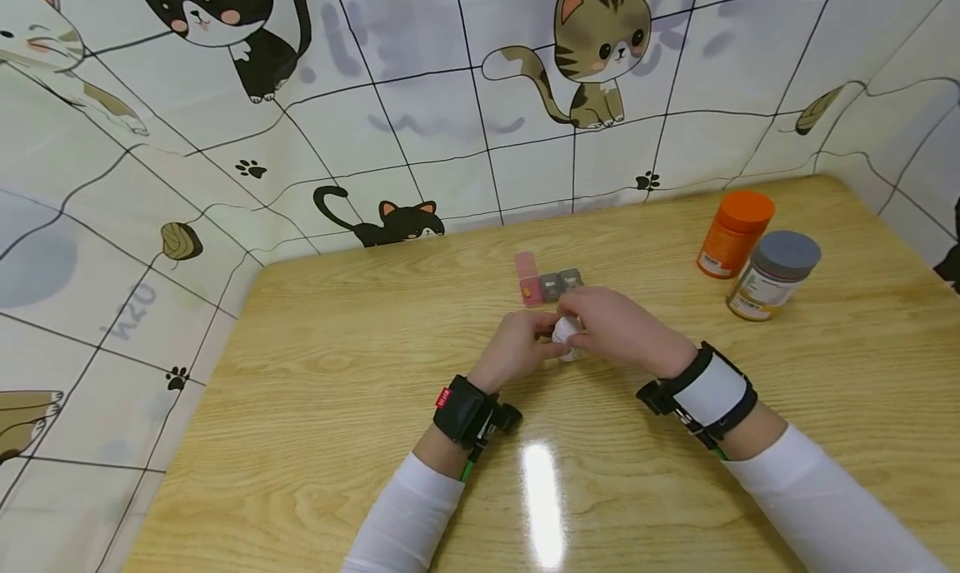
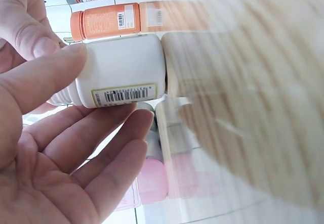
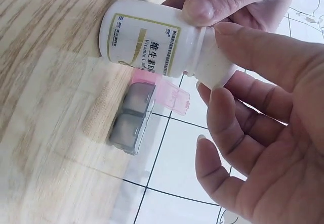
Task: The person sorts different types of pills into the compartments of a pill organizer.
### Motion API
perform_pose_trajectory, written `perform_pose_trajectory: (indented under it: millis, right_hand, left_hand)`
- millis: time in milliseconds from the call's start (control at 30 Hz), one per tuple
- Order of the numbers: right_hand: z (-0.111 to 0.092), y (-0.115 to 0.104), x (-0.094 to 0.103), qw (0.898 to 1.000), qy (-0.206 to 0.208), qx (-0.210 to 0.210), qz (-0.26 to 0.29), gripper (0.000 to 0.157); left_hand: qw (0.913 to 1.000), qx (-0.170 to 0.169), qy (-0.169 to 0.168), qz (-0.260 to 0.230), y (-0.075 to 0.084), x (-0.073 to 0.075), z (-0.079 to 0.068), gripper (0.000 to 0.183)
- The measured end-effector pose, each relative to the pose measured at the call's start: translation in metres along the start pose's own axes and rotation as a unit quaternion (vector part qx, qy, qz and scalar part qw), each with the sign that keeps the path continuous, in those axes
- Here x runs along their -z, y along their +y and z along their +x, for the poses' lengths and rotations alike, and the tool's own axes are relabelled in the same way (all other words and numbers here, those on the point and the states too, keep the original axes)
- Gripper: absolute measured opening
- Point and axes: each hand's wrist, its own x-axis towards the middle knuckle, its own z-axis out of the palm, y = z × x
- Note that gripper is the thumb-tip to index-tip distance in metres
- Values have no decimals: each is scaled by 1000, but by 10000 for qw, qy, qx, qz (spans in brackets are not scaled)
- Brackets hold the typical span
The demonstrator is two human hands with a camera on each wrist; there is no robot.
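Observation:
My left hand (image 1: 512, 350) holds a white vitamin bottle (image 3: 147, 39) by its body, thumb on one side and fingers on the other. The bottle stands upright on the wooden table, its base right at the tabletop. With thumb and fingertips my right hand (image 1: 626, 327) pinches the bottle's white cap (image 3: 215, 59) at the neck. Just behind the bottle lies a small pill organizer (image 1: 551, 287) with one pink and two grey compartments. Its pink lid (image 1: 526, 264) is flipped back, and an orange-yellow pill (image 1: 528, 293) shows inside. The grey lids are down.
To the right on the table (image 1: 360, 348) stand an orange bottle (image 1: 735, 236) and, close beside it, a clear jar with a grey lid (image 1: 776, 275). A cat-patterned sheet (image 1: 420, 123) rises behind the table's back edge.

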Motion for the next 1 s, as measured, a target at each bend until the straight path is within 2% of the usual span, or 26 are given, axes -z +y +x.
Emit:
perform_pose_trajectory:
  millis: [300,467,700,1000]
  right_hand:
    - [1,-3,1,9980,-31,448,-444,20]
    - [3,-6,3,9982,-204,307,-473,19]
    - [3,-5,-1,9983,-142,179,-540,17]
    - [1,0,-6,9997,57,-245,17,18]
  left_hand:
    - [9999,86,-37,60,0,0,0,21]
    - [9999,83,-63,59,0,0,0,20]
    - [9999,22,-95,132,-1,1,1,22]
    - [9993,-37,-92,348,-4,1,3,19]
